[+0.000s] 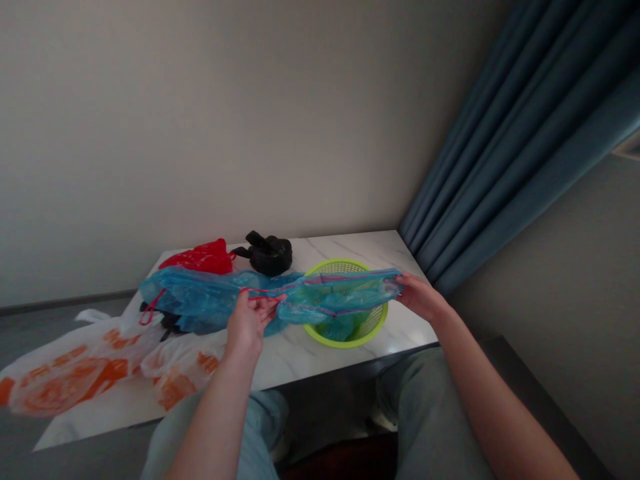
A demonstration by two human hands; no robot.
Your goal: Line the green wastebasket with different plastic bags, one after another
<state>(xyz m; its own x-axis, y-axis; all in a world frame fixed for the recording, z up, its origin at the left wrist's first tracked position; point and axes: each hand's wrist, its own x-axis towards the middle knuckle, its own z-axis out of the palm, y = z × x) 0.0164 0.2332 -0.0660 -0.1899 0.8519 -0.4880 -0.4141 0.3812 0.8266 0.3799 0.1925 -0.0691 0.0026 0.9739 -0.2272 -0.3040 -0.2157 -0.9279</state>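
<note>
A blue plastic bag (320, 299) with a red drawstring is stretched out in the air above the table. My left hand (246, 325) pinches its middle, next to the red string. My right hand (421, 297) grips its right end, over the rim of a lime green basket (376, 325). The bag's left part (190, 297) sags down onto the table. More blue plastic lies inside the basket.
On the white marble table (345, 245) lie a red bag (203, 259) and a black bag (270, 253) at the back, and white bags with orange print (75, 377) at the left. Blue curtains (525, 133) hang at the right. My knees sit under the front edge.
</note>
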